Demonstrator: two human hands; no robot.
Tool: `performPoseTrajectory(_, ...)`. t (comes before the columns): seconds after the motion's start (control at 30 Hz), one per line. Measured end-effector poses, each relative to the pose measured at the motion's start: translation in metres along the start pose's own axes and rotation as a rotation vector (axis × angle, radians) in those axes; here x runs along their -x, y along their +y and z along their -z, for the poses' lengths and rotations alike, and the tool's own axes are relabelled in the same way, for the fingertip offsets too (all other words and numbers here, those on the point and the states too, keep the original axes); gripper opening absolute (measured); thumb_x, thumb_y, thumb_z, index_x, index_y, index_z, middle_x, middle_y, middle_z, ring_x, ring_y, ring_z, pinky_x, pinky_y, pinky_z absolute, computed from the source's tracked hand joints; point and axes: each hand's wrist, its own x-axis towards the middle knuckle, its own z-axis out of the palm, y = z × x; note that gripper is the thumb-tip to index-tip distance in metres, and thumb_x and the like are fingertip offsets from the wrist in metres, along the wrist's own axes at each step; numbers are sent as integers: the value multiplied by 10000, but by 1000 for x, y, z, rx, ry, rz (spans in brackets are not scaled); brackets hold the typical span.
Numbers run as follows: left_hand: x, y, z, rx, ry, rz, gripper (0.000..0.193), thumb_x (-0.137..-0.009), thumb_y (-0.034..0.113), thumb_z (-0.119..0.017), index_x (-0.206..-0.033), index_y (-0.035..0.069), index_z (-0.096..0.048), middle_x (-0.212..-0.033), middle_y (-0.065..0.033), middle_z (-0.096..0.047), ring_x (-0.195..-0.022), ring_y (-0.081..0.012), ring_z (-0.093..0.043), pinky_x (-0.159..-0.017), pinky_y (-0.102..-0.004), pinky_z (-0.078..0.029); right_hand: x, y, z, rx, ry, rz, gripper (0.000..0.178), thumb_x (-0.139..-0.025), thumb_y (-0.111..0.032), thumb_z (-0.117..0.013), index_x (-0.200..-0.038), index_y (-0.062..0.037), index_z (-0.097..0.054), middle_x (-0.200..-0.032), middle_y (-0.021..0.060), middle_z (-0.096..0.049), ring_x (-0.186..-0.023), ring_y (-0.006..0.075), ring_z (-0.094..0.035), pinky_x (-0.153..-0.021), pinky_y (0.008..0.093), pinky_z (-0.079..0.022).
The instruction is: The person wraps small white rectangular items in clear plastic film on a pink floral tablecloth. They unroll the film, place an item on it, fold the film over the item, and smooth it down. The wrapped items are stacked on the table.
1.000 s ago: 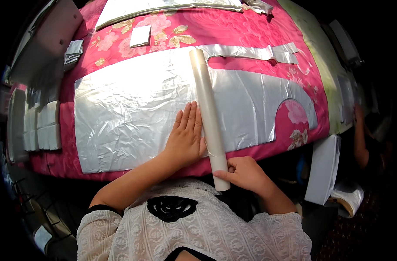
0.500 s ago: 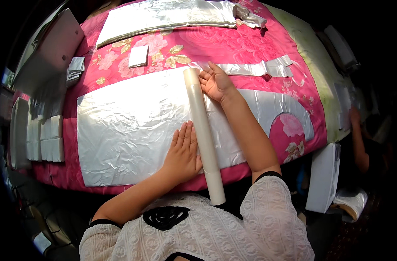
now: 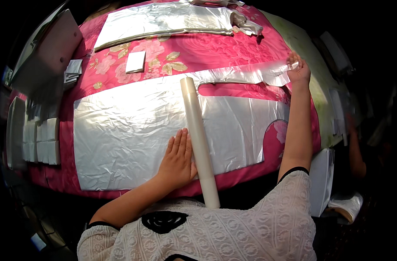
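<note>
A thin, shiny white plastic sheet [image 3: 116,143] with cut-out edges and a long strap lies spread on the pink flowered cloth. Across it rests a long pale tube [image 3: 200,143], its near end reaching past the table edge toward my body. My left hand [image 3: 177,157] presses flat on the sheet, fingers stretched, just left of the tube. At the far right, my right hand [image 3: 299,69] has its fingers closed round the end of the plastic strap [image 3: 274,73], which stretches rightward from the sheet beyond a narrow slot showing pink cloth.
A stack of folded white plastic [image 3: 163,19] lies at the far side. A small white folded packet [image 3: 135,61] sits before it. Several white packets [image 3: 47,141] and an upright white box panel [image 3: 55,41] stand at left. Another person's arm [image 3: 356,152] shows at right.
My right hand has moved from beside the tube's far end to the right, taking hold of the strap end. The strap now lies straighter, and the right cut-out part has shifted. My left hand stays flat.
</note>
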Motion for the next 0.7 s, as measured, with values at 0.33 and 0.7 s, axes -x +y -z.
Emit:
performPoseTrajectory(0.33, 1, -1, 1, 21, -77, 29, 675, -771, 216, -442, -1314, -146, -270, -1402, -323, -230, -1344, -434, -175, -1096, -501, -132, 311, 169, -140, 868, -1284, 65, 508, -913, -326, -527, -1280, 12, -436, -1248, 179, -526, -1201, 292, -467, -990, 345, -359)
performPoseTrajectory(0.7, -3, -10, -30, -88, 186, -81, 569, -896, 232, -353, -1319, -138, -266, -1423, -301, -219, -1352, -396, -205, -1090, -507, -164, 507, 259, -200, 806, -1914, 7, 874, -802, -431, -582, -1382, 84, -180, -1420, 288, -229, -1364, 404, -110, -1109, 465, -134)
